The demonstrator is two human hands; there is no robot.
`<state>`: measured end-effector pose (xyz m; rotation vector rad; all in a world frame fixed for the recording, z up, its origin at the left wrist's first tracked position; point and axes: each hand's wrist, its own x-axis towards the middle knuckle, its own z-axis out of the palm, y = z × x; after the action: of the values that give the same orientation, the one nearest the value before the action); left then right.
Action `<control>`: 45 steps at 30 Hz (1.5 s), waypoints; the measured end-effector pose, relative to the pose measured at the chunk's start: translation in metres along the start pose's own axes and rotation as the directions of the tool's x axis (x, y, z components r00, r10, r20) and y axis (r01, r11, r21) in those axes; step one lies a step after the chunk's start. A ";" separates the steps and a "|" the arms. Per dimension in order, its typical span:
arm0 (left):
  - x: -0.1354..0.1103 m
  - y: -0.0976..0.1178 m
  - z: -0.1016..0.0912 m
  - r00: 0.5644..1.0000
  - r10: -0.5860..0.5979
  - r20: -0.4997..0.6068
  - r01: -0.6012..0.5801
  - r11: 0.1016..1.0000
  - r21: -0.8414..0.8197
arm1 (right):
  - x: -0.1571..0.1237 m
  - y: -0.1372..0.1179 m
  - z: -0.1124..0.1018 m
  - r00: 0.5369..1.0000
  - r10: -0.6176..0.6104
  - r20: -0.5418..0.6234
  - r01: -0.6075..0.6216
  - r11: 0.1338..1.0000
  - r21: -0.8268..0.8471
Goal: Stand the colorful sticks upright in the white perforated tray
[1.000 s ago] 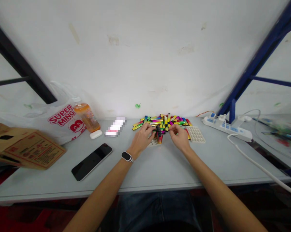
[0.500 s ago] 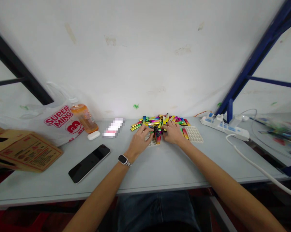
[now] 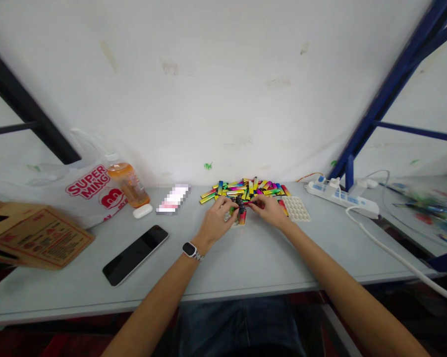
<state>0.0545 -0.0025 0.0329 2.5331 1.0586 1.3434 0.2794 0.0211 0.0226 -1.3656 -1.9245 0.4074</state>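
A heap of shiny rainbow-coloured sticks (image 3: 246, 190) lies on the grey table (image 3: 227, 263) near the wall. My left hand (image 3: 216, 221), with a watch on its wrist, has curled fingers at a small white tray (image 3: 234, 218) in which a few sticks stand upright. My right hand (image 3: 270, 210) pinches one coloured stick (image 3: 249, 203) just above those standing sticks. A second white tray with round holes (image 3: 297, 208) lies just right of my right hand.
A black phone (image 3: 135, 255) lies at the left front. Further left are a cardboard box (image 3: 33, 239), a white plastic bag (image 3: 78, 191), an orange drink bottle (image 3: 129, 184) and a white earbud case (image 3: 142, 211). A power strip (image 3: 342, 196) with a white cable (image 3: 398, 253) lies on the right.
My right hand reached into the heap, then drew back a little towards the standing sticks with a stick pinched in its fingers. The left hand stayed at the small tray.
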 end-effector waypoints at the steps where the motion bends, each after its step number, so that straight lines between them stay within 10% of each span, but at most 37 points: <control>1: 0.000 0.001 0.000 1.000 0.000 -0.007 0.000 1.000 -0.008 | -0.003 0.001 0.001 0.994 0.069 -0.088 -0.054 0.984 0.169; 6: 0.001 0.006 0.001 1.000 0.006 -0.014 -0.007 0.999 -0.046 | -0.008 -0.016 0.013 0.892 0.323 -0.316 -0.023 0.730 0.683; 11: -0.001 0.006 0.004 1.000 0.008 -0.015 -0.009 0.996 -0.091 | -0.010 -0.041 0.031 0.916 0.375 -0.143 -0.041 0.442 0.896; 20: -0.002 0.004 0.011 0.997 -0.079 -0.010 0.078 0.995 -0.067 | -0.029 -0.035 0.053 0.923 0.339 -0.179 -0.082 0.632 0.771; 27: -0.011 -0.040 0.001 0.898 -0.297 0.325 0.325 0.945 -0.036 | -0.032 -0.029 0.054 0.904 0.343 -0.256 -0.044 0.668 0.743; 45: 0.008 -0.045 0.027 0.966 -0.138 0.221 0.171 0.975 -0.141 | -0.031 -0.037 0.052 0.864 0.365 -0.347 -0.039 0.735 0.677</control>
<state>0.0537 0.0427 0.0058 2.3587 1.0388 1.0486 0.2224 -0.0138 -0.0021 -1.0664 -1.0682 0.7158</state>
